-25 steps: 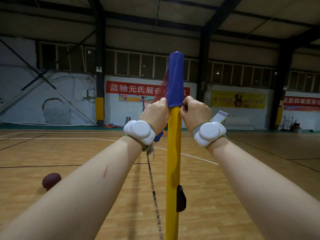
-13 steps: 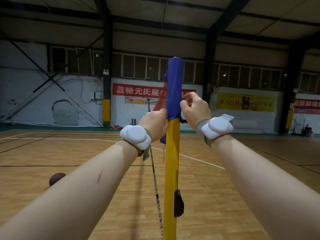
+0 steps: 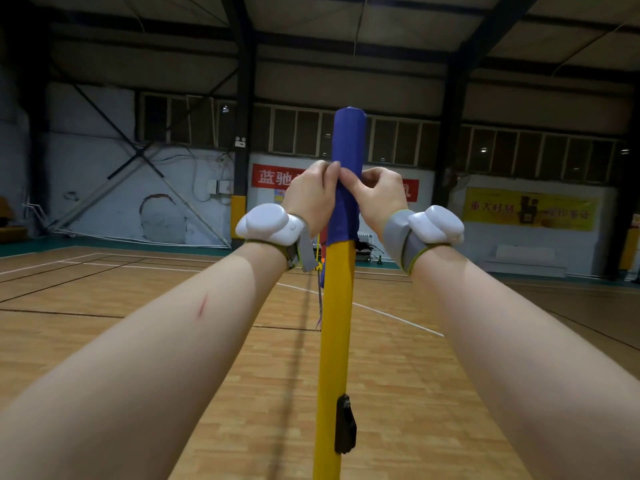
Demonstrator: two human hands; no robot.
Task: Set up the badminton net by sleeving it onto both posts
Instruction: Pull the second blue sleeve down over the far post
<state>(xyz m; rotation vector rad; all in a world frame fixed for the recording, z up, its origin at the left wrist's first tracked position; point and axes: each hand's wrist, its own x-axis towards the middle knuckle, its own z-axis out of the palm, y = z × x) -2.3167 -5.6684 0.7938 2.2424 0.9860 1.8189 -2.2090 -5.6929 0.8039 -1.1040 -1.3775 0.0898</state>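
At the top of the upright yellow post (image 3: pixel 334 341), the blue net sleeve (image 3: pixel 349 143) is seen over the post end. It is pinched from both sides by the left hand (image 3: pixel 310 199) and right hand (image 3: pixel 379 195), both grips clamped on it.

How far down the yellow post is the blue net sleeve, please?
Partly: the blue net sleeve covers just the top of the yellow post, ending below the left hand and right hand pinching it.

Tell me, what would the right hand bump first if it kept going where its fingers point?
The blue sleeve: the right hand points left and already pinches it. Just beyond, probably, sits the left hand.
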